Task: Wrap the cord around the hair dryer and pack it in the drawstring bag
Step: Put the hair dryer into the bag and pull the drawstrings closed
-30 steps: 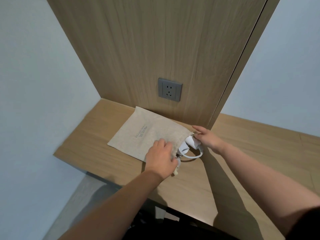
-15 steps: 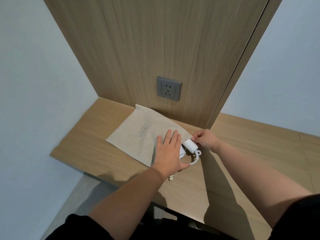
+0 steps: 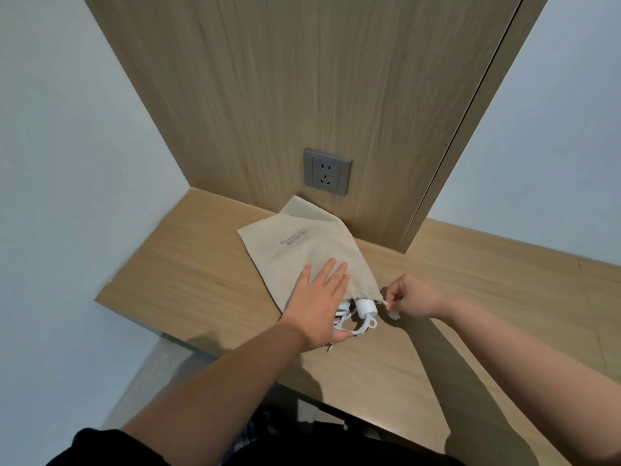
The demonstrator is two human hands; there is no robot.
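A beige drawstring bag (image 3: 302, 240) lies flat on the wooden shelf (image 3: 188, 270), its mouth toward me. The white hair dryer (image 3: 365, 307) pokes out of the mouth, handle end and hanging loop showing, with white cord loops (image 3: 346, 322) beside it. My left hand (image 3: 319, 304) lies flat and spread on the bag's lower part, pressing it down over the dryer. My right hand (image 3: 411, 295) sits just right of the bag's mouth, fingers pinched on the pale drawstring (image 3: 389, 307) at the bag's corner. Most of the dryer is hidden inside the bag.
A grey wall socket (image 3: 326, 171) sits on the wooden back panel just above the bag. The shelf continues to the right (image 3: 504, 297) past a vertical panel edge. Its front edge drops to the floor at lower left. A light wall closes the left side.
The bag has swung so its mouth points toward me. My right hand went from the dryer's end to pinching the drawstring. My left hand stays flat on the bag.
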